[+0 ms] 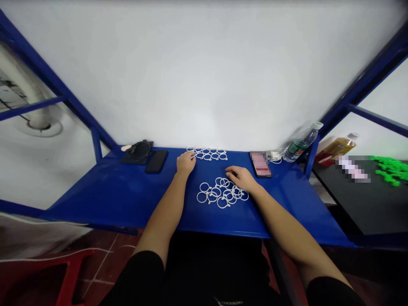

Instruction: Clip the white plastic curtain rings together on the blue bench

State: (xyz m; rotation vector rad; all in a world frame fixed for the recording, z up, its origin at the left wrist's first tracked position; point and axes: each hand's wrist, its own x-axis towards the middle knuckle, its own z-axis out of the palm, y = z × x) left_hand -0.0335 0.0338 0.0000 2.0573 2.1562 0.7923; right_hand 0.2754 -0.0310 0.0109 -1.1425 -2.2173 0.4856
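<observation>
Two rows of white plastic rings (207, 154) lie at the back of the blue table, by the wall. At their left end is my left hand (185, 163), its fingers bent and closed on a white ring (193, 155); the fingertips partly hide it. Nearer to me lies a loose, overlapping pile of white rings (214, 194), each with a small knob on its rim. Over the pile's upper right edge rests my right hand (242, 178), its fingers loosely curved and apart, with nothing visible in them.
On the blue table (105, 191), a black phone (156, 161) and dark crumpled plastic (140, 151) lie left. At right are a lit phone (260, 164), a white cable (276, 157) and a water bottle (302, 142). Blue frame bars (95, 136) flank the table; green pieces (393, 170) lie beyond.
</observation>
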